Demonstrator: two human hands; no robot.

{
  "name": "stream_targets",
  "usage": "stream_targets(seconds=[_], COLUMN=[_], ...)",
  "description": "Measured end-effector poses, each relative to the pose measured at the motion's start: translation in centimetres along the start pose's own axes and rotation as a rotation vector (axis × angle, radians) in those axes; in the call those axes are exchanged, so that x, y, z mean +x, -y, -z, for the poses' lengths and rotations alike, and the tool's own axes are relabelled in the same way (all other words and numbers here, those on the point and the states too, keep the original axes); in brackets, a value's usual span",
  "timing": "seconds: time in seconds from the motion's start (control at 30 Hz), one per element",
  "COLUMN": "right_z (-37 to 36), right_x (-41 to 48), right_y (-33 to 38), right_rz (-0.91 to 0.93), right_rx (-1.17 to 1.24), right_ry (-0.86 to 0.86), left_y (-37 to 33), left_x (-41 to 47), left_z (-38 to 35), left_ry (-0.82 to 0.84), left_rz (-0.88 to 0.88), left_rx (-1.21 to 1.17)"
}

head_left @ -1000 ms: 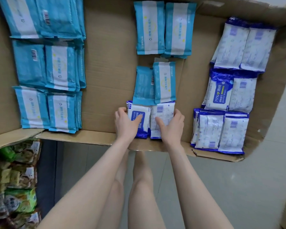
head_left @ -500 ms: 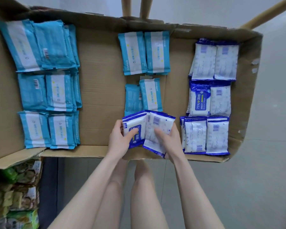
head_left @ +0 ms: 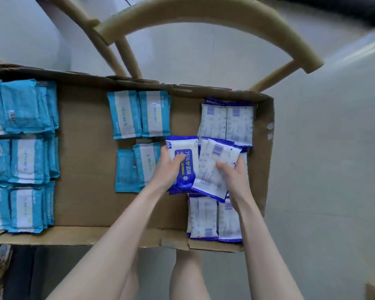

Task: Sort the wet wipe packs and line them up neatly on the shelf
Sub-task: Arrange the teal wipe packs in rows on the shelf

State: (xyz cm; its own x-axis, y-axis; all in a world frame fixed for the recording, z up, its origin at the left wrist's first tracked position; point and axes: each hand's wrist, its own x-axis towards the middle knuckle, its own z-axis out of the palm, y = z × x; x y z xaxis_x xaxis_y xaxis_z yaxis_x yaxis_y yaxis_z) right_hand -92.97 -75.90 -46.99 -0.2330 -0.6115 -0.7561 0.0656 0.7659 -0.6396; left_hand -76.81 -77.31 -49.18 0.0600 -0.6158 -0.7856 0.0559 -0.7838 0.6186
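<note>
Left hand [head_left: 168, 172] grips a label-up pack [head_left: 185, 158], right hand [head_left: 236, 180] a barcode-up pack [head_left: 212, 167], both held over the box's [head_left: 85, 169] right column.
Sorting looks nearly done: teal packs [head_left: 26, 161] fill the left and middle, blue pairs [head_left: 225, 124] lie at the column's far and near ends. Probably left: placing these two between them and squaring the skewed middle teal pair.

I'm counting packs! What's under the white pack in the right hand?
Under the white pack held by the right hand, only blue edges of other packs peek out. How many lie there is hidden.
</note>
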Motion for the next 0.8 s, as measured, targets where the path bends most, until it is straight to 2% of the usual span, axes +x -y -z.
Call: stream_targets(seconds=[0.2,0.43,0.6,0.8], right_z=[4.7,5.5,5.2,5.5], right_x=[6.5,12.5,14.0,13.8], right_y=[3.0,5.1,4.1,3.0], right_rz=[0.074,0.273,0.367,0.401], right_rx=[-0.123,-0.292,-0.656,-0.737], right_ry=[-0.027,-0.085,-0.196,-0.136], left_y=[-2.0,-4.1,-2.9,-1.4], left_x=[3.7,8.9,10.7,10.6], left_z=[-7.0,-10.1,-10.9,-11.4], left_ry=[-0.054,-0.056,-0.177,-0.092], left_rz=[-0.047,-0.104,-0.215,-0.25], left_rx=[0.069,0.129,0.419,0.504])
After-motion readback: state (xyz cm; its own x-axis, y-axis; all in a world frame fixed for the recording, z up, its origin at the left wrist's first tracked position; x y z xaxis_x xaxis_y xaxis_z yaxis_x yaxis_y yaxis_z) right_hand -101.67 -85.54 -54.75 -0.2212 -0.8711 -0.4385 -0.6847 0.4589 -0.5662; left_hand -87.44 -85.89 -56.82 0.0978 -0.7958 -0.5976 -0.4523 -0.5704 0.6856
